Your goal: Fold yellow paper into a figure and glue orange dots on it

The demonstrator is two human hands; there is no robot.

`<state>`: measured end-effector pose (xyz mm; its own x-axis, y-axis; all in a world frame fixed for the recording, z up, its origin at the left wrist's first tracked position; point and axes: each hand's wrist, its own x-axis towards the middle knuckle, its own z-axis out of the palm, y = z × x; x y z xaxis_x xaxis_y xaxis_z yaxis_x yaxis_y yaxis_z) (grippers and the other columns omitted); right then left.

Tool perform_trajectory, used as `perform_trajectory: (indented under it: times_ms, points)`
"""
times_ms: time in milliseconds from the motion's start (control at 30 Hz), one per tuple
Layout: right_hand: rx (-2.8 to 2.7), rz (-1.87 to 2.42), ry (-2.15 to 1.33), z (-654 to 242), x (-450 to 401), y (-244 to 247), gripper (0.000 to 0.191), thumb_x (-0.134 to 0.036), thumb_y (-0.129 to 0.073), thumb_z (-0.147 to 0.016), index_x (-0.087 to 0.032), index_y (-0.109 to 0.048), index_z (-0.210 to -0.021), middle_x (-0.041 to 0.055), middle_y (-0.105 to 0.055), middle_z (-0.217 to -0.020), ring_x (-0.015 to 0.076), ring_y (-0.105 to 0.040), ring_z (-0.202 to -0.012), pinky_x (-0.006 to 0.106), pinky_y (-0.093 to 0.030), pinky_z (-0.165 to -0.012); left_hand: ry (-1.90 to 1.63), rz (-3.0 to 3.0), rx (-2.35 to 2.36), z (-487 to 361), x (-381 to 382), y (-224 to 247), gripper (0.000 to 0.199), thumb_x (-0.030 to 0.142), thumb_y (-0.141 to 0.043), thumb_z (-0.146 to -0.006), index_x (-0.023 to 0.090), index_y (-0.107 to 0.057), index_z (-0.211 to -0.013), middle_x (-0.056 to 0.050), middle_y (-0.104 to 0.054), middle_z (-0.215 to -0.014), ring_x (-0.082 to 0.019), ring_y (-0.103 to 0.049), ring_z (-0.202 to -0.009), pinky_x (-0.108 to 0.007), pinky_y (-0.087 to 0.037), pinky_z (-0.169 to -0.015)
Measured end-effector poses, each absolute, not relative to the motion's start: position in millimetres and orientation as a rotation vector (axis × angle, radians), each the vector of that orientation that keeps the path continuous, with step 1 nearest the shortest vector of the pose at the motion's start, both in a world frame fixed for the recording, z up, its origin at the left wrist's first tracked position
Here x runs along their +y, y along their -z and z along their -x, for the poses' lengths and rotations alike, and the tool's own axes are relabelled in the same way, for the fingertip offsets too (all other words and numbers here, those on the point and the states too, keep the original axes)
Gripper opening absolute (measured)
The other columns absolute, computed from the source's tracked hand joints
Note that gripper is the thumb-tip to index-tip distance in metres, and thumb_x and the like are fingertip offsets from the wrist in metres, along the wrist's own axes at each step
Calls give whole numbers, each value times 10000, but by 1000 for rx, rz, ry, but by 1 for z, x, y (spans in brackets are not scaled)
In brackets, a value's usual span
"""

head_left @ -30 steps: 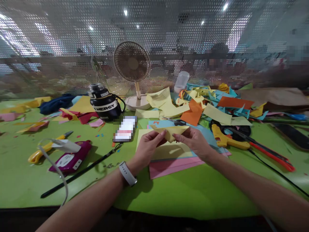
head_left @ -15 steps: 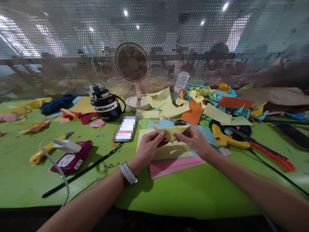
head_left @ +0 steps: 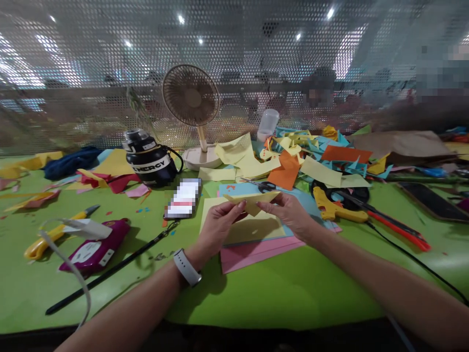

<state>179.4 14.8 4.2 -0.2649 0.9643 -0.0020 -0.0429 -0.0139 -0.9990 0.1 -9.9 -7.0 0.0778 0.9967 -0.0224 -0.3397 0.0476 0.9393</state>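
A folded piece of pale yellow paper (head_left: 252, 203) is held up between both hands, its lower part coming to a point. My left hand (head_left: 220, 222), with a white watch band (head_left: 187, 267) on the wrist, pinches its left side between thumb and fingers. On the right side my right hand (head_left: 289, 212) grips it the same way, thumb along the near face. Below the hands lie sheets of yellow paper (head_left: 256, 230), blue paper and pink paper (head_left: 252, 254) in a loose stack. Scissors (head_left: 266, 186) rest just behind.
To the right are a yellow glue gun (head_left: 335, 208), a red-handled tool (head_left: 399, 230) and a dark phone (head_left: 432, 200). Paper scraps (head_left: 311, 146) heap up behind. A fan (head_left: 192, 98), black bottle (head_left: 152, 164), lit phone (head_left: 184, 198) and purple device (head_left: 97, 249) stand or lie leftward.
The whole view has shifted, so things appear slightly further left. Both hands still hold the yellow paper, its upper face tilted a little flatter.
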Motion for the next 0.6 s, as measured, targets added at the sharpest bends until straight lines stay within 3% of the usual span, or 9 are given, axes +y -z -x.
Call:
perform_trajectory:
  times_ms: [400, 600]
  points:
    - [-1225, 1009, -1535, -179, 21, -1, 276, -374, -827, -564, -179, -711, -720, -4, -694, -715, 123, -580, -647, 272, -434, -668, -1275, -963, 929, -1, -11, 5, 197, 335, -780, -670, 195, -757, -806, -8, -751, -812, -129, -665, -749, -248, -522, -792]
    - [-1211, 965, -1562, -179, 21, -1, 241, -426, -749, -671, -196, -723, -740, 4, -687, -728, 126, -595, -690, 277, -443, -704, -1285, -895, 916, 0, -9, 6, 200, 341, -795, -647, 181, -747, -756, -6, -747, -769, -123, -661, -708, -249, -520, -782]
